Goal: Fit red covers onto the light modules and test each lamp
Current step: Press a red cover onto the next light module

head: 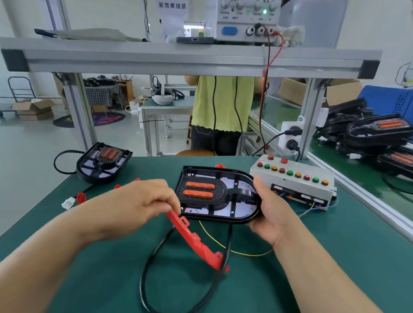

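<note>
Black light module [218, 196] held over green bench [327, 277], rounded right end gripped in right hand [268, 210], red cover [194, 239] pinched at its top end by left hand [147, 198], slanting down beside module's lower left corner, cable [145, 287] looped below

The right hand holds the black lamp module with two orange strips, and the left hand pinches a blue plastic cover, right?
Not quite. In the head view the long plastic cover pinched by the left hand is red, not blue. The right hand does hold the black lamp module with two orange strips.
</note>
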The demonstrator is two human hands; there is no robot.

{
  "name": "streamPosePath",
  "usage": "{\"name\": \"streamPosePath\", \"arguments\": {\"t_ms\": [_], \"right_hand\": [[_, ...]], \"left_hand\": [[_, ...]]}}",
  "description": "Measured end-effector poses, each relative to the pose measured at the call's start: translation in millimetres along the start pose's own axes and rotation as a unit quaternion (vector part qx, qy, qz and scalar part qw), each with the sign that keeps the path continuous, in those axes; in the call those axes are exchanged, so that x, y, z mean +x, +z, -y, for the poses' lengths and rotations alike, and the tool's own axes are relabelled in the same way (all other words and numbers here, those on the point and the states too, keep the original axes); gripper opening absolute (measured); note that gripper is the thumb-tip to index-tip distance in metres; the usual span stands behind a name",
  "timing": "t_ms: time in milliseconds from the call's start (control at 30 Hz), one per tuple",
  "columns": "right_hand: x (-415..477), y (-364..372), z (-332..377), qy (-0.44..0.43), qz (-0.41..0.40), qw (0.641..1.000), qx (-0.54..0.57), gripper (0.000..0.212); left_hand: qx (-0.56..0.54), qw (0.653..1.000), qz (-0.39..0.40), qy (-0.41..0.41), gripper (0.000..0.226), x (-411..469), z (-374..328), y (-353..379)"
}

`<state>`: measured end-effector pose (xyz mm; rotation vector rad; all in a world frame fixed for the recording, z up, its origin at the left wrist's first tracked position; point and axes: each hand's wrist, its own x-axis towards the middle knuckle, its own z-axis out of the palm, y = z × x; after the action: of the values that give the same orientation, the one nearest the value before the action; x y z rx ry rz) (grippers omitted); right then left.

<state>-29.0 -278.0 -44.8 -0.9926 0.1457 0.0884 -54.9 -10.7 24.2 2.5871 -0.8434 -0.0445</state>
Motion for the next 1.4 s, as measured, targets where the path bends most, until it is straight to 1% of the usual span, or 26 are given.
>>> {"name": "streamPosePath", "arguments": {"t_ms": [100, 133, 200, 267, 333, 367, 467, 567, 667, 767, 867, 967, 1133, 1300, 1400], "right_hand": [[-1, -2, 1, -0.008, -0.014, 1.0, 0.013, 0.047], [-1, -3, 1, -0.013, -0.017, 1.0, 0.014, 0.046], [-1, -4, 1, -0.02, -0.018, 1.0, 0.016, 0.046], [-2, -2, 0, -0.022, -0.013, 0.999, 0.022, 0.045], [-3, 1, -3, -0.019, -0.006, 0.999, 0.028, 0.045], [-4, 3, -4, -0.015, -0.001, 0.999, 0.03, 0.045], [-6, 8, -7, -0.006, 0.01, 0.999, 0.04, 0.047], [-8, 11, -8, 0.007, 0.018, 0.999, 0.043, 0.053], [-9, 11, -7, 0.019, 0.014, 0.999, 0.039, 0.058], [-10, 11, -7, 0.022, 0.007, 0.999, 0.037, 0.058], [-10, 11, -7, 0.023, 0.0, 0.999, 0.031, 0.057], [-10, 12, -7, 0.024, -0.004, 0.999, 0.027, 0.057], [-10, 12, -6, 0.025, 0.006, 0.999, 0.039, 0.056], [-10, 11, -5, 0.021, 0.008, 0.999, 0.045, 0.052], [-11, 11, -5, 0.018, 0.016, 0.999, 0.047, 0.052]], "left_hand": [[-0.04, 0.999, -0.009, -0.013, 0.029, -2, 14, 0], [-0.052, 0.998, -0.024, -0.023, 0.03, -2, 18, -2], [-0.1, 0.991, -0.078, -0.035, 0.032, -4, 27, -7], [-0.197, 0.969, -0.147, -0.039, 0.031, -6, 34, -7], [-0.293, 0.936, -0.191, -0.035, 0.029, -6, 30, 1], [-0.319, 0.926, -0.197, -0.035, 0.028, -4, 27, 8], [-0.358, 0.912, -0.198, -0.042, 0.021, 6, 14, 31], [-0.378, 0.91, -0.169, -0.032, 0.02, 11, 8, 43], [-0.367, 0.918, -0.152, -0.021, 0.026, 12, 6, 50], [-0.32, 0.932, -0.169, -0.001, 0.028, 10, 7, 54], [-0.204, 0.954, -0.215, 0.046, 0.026, 8, 8, 55], [-0.125, 0.956, -0.248, 0.091, 0.031, 6, 8, 54], [-0.104, 0.958, -0.25, 0.093, 0.036, 4, 9, 56], [-0.139, 0.956, -0.243, 0.09, 0.031, 5, 11, 60], [-0.134, 0.955, -0.247, 0.094, 0.028, 7, 13, 61]]}}
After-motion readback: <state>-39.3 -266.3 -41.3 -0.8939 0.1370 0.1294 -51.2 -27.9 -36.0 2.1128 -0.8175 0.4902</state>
